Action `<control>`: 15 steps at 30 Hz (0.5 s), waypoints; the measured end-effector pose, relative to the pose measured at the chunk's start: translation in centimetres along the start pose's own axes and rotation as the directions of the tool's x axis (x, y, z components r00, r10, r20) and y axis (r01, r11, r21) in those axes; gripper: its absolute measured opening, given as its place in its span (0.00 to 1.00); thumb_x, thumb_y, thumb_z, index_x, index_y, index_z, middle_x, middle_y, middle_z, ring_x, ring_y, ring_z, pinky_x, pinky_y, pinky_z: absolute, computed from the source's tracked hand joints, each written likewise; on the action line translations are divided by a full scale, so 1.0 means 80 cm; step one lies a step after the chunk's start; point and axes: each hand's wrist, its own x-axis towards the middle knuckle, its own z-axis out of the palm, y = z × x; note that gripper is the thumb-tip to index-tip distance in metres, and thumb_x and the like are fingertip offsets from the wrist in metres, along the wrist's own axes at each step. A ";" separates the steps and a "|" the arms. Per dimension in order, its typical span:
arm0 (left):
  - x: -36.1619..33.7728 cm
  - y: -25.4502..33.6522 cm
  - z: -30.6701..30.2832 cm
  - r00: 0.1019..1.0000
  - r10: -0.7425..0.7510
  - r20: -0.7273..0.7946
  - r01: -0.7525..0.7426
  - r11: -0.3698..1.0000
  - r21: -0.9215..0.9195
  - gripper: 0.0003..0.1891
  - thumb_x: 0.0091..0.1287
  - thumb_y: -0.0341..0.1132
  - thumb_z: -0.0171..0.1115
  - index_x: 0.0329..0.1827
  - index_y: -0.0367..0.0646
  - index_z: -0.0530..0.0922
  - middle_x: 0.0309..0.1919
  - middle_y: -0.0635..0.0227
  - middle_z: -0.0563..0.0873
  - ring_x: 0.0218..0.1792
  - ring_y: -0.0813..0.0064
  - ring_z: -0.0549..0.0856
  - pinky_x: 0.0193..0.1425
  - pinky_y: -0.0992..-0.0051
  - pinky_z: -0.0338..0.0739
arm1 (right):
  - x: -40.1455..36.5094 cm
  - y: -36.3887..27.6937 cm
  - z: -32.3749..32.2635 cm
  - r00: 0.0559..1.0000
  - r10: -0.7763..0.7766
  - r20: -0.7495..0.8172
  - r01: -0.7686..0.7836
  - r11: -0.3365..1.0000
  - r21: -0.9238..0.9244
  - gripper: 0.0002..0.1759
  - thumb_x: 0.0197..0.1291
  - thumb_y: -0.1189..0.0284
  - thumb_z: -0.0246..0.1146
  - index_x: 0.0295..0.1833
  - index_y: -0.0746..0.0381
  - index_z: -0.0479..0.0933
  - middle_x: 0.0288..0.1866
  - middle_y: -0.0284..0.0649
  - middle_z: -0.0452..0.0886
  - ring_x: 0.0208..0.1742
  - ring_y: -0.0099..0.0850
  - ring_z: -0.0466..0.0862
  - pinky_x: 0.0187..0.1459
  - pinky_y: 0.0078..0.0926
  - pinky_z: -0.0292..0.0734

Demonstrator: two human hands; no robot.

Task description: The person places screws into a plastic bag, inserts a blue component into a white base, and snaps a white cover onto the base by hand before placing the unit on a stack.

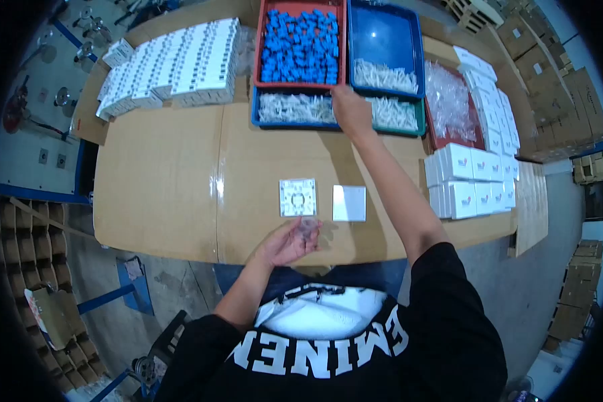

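Cardboard-topped table (174,181), concrete floor (529,295), left hand (289,242) pinching clear piece (308,228), right hand (350,110) at blue tray (288,125) — grip unclear

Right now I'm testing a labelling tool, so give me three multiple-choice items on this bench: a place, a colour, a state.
1. Where is the right hand?
A. At the trays of white parts
B. On the white boxes
C. In the lap

2. What colour are the parts in the red tray?
A. Green
B. Blue
C. Yellow

3. What is the left hand doing?
A. Lying flat and empty
B. Holding a small clear piece
C. Gripping a box

Answers: 1 A, the arm stretches across to the trays. 2 B, blue pieces fill it. 3 B, the fingers curl round the clear piece.
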 end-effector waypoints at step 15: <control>-0.002 -0.013 0.023 0.979 0.163 -0.124 -0.146 0.979 0.142 0.28 0.85 0.55 0.50 0.71 0.40 0.76 0.53 0.62 0.87 0.56 0.69 0.86 0.74 0.57 0.75 | -0.251 -0.136 -0.163 0.778 0.152 0.609 -0.621 0.333 0.710 0.11 0.69 0.75 0.72 0.54 0.64 0.85 0.36 0.29 0.85 0.29 0.14 0.72 0.32 0.20 0.68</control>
